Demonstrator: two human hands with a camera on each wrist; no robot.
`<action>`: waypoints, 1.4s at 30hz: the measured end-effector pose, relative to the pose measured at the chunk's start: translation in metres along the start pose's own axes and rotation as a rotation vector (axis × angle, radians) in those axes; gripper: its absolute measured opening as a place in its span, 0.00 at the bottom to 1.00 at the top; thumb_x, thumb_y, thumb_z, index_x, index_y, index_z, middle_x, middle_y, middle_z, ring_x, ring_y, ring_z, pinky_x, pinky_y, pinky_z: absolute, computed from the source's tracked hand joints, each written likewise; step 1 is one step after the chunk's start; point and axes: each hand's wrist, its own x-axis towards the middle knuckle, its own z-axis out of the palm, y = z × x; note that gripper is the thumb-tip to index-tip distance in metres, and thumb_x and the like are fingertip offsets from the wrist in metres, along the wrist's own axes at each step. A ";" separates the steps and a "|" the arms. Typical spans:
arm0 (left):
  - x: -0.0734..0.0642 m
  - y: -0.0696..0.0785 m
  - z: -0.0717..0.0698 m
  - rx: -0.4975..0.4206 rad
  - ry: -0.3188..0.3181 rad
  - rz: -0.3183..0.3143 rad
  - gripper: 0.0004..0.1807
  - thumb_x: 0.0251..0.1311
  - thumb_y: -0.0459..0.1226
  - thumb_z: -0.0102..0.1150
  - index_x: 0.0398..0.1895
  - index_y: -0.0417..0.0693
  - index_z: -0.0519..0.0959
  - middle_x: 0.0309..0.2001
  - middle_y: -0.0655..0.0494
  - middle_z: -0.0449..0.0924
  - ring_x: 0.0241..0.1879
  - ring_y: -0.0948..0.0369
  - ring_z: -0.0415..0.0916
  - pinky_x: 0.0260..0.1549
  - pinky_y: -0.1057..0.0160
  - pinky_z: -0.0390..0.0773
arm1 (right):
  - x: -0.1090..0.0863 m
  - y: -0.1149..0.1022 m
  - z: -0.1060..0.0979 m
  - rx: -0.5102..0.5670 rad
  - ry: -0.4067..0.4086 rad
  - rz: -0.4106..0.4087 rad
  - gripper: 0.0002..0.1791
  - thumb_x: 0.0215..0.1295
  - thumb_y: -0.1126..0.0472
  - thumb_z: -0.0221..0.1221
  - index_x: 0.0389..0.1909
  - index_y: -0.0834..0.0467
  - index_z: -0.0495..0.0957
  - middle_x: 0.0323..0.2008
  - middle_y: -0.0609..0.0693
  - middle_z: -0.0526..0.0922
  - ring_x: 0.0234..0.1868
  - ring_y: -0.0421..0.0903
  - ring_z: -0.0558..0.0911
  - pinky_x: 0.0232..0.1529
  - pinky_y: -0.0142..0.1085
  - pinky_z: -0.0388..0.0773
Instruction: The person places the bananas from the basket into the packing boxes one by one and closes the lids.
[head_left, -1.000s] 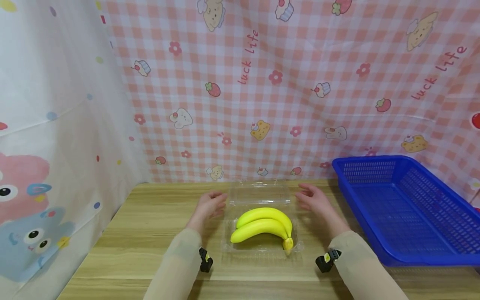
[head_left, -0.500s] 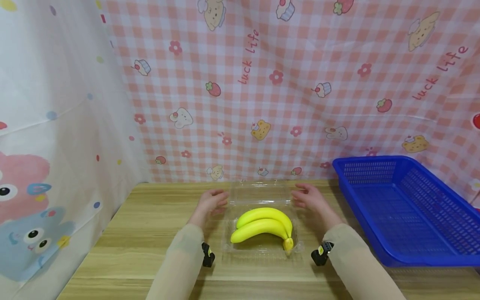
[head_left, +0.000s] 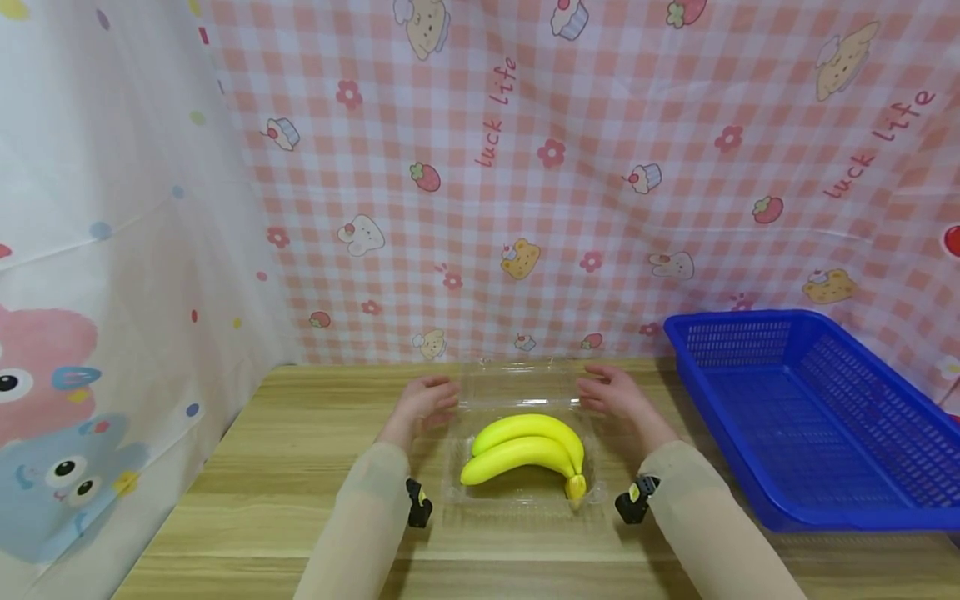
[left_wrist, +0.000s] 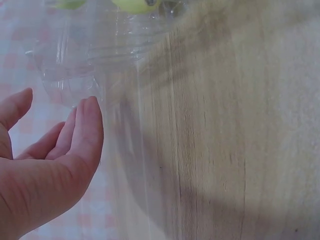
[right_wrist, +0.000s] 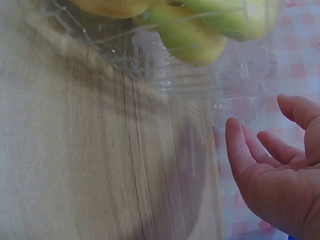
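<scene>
Two yellow bananas (head_left: 525, 454), joined at the stem, lie in a clear plastic clamshell box (head_left: 461, 497) on the table. The box's lid (head_left: 517, 385) is raised at the far side. My left hand (head_left: 423, 403) is at the lid's left edge, fingers loosely bent; in the left wrist view a gap shows between thumb and fingers (left_wrist: 87, 130), with nothing held. At the lid's right edge is my right hand (head_left: 617, 395), also loosely bent; its fingertips (right_wrist: 235, 130) come close to the clear plastic in the right wrist view. Whether either hand touches the lid, I cannot tell.
A blue plastic basket (head_left: 738, 454) stands to the right, near my right forearm. Behind the wooden table (head_left: 300, 467) hangs a pink checked cloth (head_left: 450, 208), and a white printed cloth (head_left: 135, 250) hangs at the left.
My right hand has moved left toward the lid's edge. My left hand has shifted slightly right. Box, bananas and basket stay in place.
</scene>
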 end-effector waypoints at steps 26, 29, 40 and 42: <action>0.000 0.011 0.006 -0.073 0.084 0.207 0.23 0.64 0.25 0.58 0.63 0.32 0.72 0.42 0.49 0.77 0.47 0.49 0.78 0.54 0.47 0.80 | -0.004 -0.018 -0.001 0.169 0.104 -0.053 0.29 0.74 0.69 0.52 0.72 0.71 0.57 0.39 0.48 0.72 0.38 0.38 0.79 0.49 0.34 0.83; 0.000 0.011 0.006 -0.064 0.099 0.218 0.23 0.63 0.25 0.59 0.63 0.33 0.72 0.42 0.50 0.76 0.43 0.53 0.78 0.53 0.48 0.80 | -0.006 -0.018 0.001 0.159 0.110 -0.065 0.29 0.74 0.68 0.53 0.71 0.70 0.58 0.40 0.48 0.73 0.38 0.38 0.79 0.50 0.36 0.83; -0.005 0.008 0.007 -0.019 0.122 0.295 0.19 0.63 0.25 0.59 0.58 0.33 0.76 0.40 0.52 0.75 0.38 0.62 0.74 0.48 0.53 0.84 | -0.013 -0.013 0.003 0.134 0.162 -0.152 0.24 0.73 0.70 0.53 0.66 0.73 0.62 0.36 0.49 0.75 0.37 0.40 0.79 0.44 0.34 0.84; -0.008 0.007 0.007 -0.015 0.120 0.317 0.18 0.63 0.25 0.60 0.56 0.33 0.77 0.39 0.52 0.76 0.37 0.62 0.75 0.48 0.52 0.83 | -0.014 -0.013 0.003 0.137 0.158 -0.168 0.23 0.73 0.70 0.53 0.65 0.73 0.63 0.36 0.48 0.75 0.37 0.40 0.79 0.45 0.35 0.84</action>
